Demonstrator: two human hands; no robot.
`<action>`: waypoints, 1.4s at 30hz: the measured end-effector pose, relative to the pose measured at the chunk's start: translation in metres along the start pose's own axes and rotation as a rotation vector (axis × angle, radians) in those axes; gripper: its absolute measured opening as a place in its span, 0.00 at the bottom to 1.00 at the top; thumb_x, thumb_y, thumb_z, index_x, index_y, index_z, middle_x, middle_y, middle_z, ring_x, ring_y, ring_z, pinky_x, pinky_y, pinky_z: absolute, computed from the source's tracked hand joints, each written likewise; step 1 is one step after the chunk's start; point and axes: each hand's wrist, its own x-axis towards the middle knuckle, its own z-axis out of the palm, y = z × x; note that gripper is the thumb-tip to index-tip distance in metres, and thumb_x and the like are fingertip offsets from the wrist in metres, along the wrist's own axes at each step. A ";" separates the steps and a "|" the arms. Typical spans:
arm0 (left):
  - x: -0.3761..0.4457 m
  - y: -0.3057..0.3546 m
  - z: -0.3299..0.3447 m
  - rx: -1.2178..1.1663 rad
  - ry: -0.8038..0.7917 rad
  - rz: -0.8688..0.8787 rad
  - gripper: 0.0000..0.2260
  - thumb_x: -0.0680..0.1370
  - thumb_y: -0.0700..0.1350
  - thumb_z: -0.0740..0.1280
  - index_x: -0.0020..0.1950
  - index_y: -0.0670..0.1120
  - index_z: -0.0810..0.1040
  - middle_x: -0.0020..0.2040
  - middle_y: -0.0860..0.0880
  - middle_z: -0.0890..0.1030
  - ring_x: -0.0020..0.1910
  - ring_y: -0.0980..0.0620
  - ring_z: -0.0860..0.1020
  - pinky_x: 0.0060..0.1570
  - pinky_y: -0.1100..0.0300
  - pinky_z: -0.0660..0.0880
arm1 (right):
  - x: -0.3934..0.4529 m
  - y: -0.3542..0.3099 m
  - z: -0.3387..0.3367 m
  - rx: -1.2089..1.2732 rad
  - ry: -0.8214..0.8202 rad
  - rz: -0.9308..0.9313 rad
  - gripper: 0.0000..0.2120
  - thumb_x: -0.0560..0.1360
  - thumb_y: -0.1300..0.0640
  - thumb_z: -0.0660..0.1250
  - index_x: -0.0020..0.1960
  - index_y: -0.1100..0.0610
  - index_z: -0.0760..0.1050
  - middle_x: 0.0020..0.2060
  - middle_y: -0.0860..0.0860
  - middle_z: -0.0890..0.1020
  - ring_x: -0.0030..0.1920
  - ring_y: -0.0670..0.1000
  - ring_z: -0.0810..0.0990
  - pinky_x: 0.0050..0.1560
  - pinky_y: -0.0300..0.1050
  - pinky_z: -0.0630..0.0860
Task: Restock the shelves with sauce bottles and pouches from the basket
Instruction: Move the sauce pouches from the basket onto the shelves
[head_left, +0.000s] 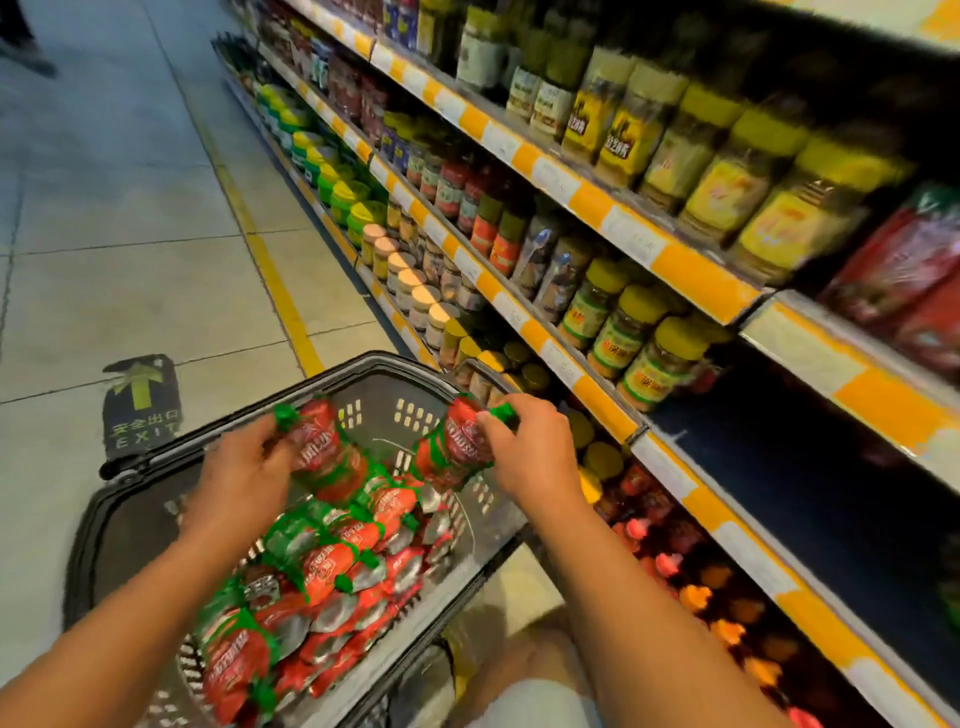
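My left hand (244, 467) grips one red pouch (322, 447) over the basket (384, 364); my right hand (530, 447) pinches another pouch (457, 441) by its green top.

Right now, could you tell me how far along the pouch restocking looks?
Early, by the look of it. Done: nothing I can confirm; the dark shelf gap shows no pouches. In hand: the left hand holds one red pouch and the right hand holds another pouch by its green top, both just above the basket. Left: the basket is still piled with pouches.
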 end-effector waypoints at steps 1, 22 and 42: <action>-0.002 0.016 0.003 -0.030 -0.003 0.016 0.06 0.82 0.47 0.69 0.46 0.47 0.82 0.35 0.52 0.81 0.38 0.50 0.79 0.38 0.54 0.71 | -0.003 0.004 -0.019 0.050 0.050 0.018 0.16 0.80 0.45 0.70 0.37 0.52 0.73 0.34 0.51 0.77 0.37 0.56 0.77 0.34 0.53 0.73; -0.128 0.247 0.159 -0.557 -0.387 0.076 0.04 0.82 0.47 0.70 0.48 0.49 0.82 0.43 0.53 0.86 0.40 0.57 0.85 0.35 0.62 0.81 | -0.171 0.182 -0.277 0.525 0.819 0.250 0.08 0.77 0.51 0.74 0.41 0.52 0.83 0.36 0.48 0.85 0.41 0.48 0.86 0.41 0.55 0.85; -0.226 0.330 0.313 -0.723 -0.748 -0.322 0.03 0.83 0.43 0.69 0.56 0.45 0.79 0.52 0.44 0.85 0.46 0.50 0.85 0.34 0.58 0.81 | -0.236 0.288 -0.319 0.605 1.084 0.460 0.15 0.75 0.53 0.76 0.36 0.60 0.77 0.27 0.48 0.78 0.31 0.46 0.76 0.34 0.47 0.75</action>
